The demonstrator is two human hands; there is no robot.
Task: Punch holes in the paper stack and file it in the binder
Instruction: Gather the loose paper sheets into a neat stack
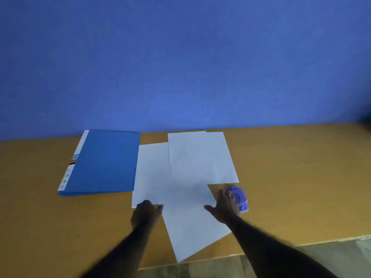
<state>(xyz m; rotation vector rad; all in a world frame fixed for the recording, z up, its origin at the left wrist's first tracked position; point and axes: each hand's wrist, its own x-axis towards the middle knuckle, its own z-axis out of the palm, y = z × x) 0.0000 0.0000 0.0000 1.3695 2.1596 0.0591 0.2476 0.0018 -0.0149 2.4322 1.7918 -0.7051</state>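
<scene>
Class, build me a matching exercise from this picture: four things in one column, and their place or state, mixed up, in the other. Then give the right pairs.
Column A
1. binder
2. hole punch
3. left hand
4. paper sheets

Column B
a. touched by the right hand
b. closed, flat at the left of the table
c. spread loose in the middle
d. on a sheet's near corner

Pairs: 1-b; 2-a; 3-d; 4-c
</scene>
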